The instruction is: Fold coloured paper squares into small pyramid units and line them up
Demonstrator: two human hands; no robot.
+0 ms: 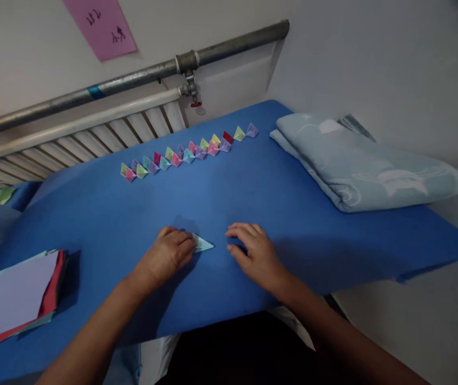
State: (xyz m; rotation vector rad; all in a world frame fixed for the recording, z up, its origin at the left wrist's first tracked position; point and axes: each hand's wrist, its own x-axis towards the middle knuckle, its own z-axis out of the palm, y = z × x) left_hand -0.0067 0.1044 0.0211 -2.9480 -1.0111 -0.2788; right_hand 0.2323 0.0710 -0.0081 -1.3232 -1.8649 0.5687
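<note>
The left hand (175, 248) is placed palm down near the middle of the worktop (164, 310), knuckles raised and fingers bent close together over the left part of a folded paper piece (202, 244); from where I stand, I cannot tell whether the fingertips pinch the paper or only press on it. The right hand (255, 251) is positioned to the right of the paper and apart from it, fingers curved, thumb separated from the fingers, holding nothing. Both forearms extend inward from the near side. The visible part of the paper is light blue, flat and creased, tapering to a sharp point directed right. The worktop carries a smooth, matte blue covering. On its far side, small peaked paper units (188, 155) in pink, green, yellow, purple, red and blue form a close double line, continuing at the right end as a single file. At near left is an uneven stack of paper sheets (22, 294), pale purple uppermost, with red edges exposed. A thick folded blanket (373, 166), pale blue-green with a white pattern, occupies the far right. Beyond the far edge are a white ribbed radiator (132, 127) and a metal pipe (136, 76).
</note>
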